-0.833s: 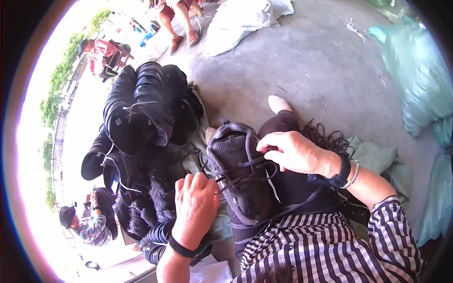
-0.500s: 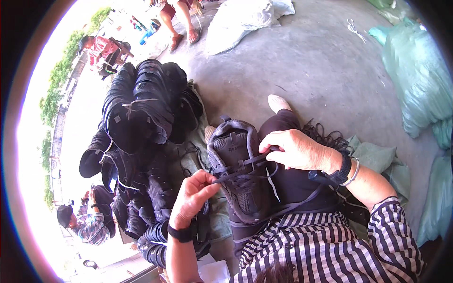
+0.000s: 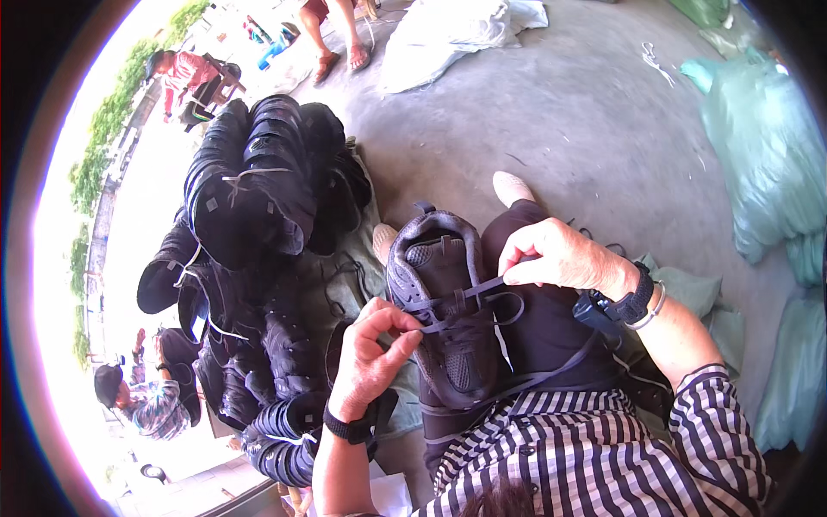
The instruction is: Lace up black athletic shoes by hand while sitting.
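Observation:
A black shoe upper (image 3: pixel 452 365) without a visible sole lies across my thighs, its collar pointing away from me. Dark flat shoelaces (image 3: pixel 448 323) run across its tongue. At its left side, my left hand (image 3: pixel 376 351) pinches one lace between thumb and fingertips. My right hand (image 3: pixel 560 256), to the right of the upper, grips another lace and holds it taut above my leg. A loose lace loop hangs below that hand. A thin white strip (image 3: pixel 502 346) sticks out at the upper's right edge.
Stacks of black shoe uppers (image 3: pixel 226 202) stand on my left, several tied with white string. Pale green sacks (image 3: pixel 762 146) bulge at the right. A white sack (image 3: pixel 448 43) lies on the concrete floor ahead. Other people (image 3: pixel 191 76) sit at the far left and top.
My right hand has moved slightly right and up, drawing its lace out from the upper. My left hand has shifted a little right, still pinching a lace.

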Demonstrator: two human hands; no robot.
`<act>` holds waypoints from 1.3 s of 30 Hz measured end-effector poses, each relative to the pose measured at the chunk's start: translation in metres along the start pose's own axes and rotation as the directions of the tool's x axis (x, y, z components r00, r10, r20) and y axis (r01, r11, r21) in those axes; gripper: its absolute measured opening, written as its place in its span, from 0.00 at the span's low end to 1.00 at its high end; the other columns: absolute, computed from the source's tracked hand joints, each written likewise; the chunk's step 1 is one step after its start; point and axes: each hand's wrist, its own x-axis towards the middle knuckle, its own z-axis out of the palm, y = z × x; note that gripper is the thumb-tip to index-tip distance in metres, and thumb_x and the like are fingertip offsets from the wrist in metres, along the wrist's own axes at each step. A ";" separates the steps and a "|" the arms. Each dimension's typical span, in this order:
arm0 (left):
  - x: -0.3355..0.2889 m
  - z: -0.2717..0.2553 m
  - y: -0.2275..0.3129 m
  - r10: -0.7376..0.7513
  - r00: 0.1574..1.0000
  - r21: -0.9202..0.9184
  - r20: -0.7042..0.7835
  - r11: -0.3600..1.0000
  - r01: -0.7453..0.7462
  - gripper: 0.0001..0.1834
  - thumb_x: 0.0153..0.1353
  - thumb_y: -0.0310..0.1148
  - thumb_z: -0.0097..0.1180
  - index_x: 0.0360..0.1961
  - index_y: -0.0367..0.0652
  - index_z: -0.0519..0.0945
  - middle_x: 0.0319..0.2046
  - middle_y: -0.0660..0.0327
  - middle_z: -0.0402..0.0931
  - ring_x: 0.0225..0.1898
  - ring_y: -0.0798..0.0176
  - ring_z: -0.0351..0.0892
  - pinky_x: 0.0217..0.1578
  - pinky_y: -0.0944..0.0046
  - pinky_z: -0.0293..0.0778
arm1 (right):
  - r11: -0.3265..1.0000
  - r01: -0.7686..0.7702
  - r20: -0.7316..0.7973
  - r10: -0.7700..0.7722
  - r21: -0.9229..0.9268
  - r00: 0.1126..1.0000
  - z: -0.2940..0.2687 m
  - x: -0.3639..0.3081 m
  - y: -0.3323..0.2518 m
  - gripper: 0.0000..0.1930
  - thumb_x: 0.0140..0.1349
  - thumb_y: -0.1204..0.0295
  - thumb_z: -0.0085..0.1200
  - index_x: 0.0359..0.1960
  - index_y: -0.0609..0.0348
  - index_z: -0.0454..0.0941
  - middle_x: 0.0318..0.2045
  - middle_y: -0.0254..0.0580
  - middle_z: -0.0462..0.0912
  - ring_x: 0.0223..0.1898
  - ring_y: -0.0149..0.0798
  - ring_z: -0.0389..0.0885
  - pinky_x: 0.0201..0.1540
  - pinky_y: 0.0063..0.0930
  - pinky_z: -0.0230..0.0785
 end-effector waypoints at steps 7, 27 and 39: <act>-0.002 0.003 -0.004 0.092 0.996 -0.163 -0.003 0.982 -0.091 0.08 0.49 0.30 0.64 0.26 0.40 0.77 0.26 0.65 0.67 0.31 0.67 0.65 0.37 0.68 0.65 | 0.992 -0.083 -0.116 0.094 0.095 0.989 -0.030 -0.011 0.026 0.02 0.55 0.74 0.58 0.28 0.58 0.79 0.22 0.27 0.78 0.20 0.18 0.69 0.21 0.13 0.60; -0.016 0.036 -0.037 -0.182 0.886 -0.268 -0.426 0.961 0.068 0.11 0.57 0.29 0.62 0.34 0.38 0.71 0.24 0.71 0.68 0.26 0.77 0.66 0.30 0.76 0.65 | 1.000 -0.024 -0.435 0.030 0.019 0.900 -0.015 -0.033 0.007 0.07 0.61 0.74 0.54 0.37 0.64 0.79 0.27 0.39 0.82 0.19 0.26 0.78 0.23 0.20 0.70; -0.013 0.014 -0.060 -0.118 0.963 0.025 -0.241 0.991 0.128 0.12 0.62 0.35 0.57 0.34 0.35 0.73 0.24 0.64 0.70 0.27 0.73 0.66 0.30 0.71 0.67 | 0.857 0.313 0.050 -0.321 -0.409 0.946 0.041 -0.042 0.006 0.09 0.58 0.74 0.52 0.41 0.61 0.75 0.33 0.47 0.80 0.34 0.49 0.81 0.38 0.36 0.74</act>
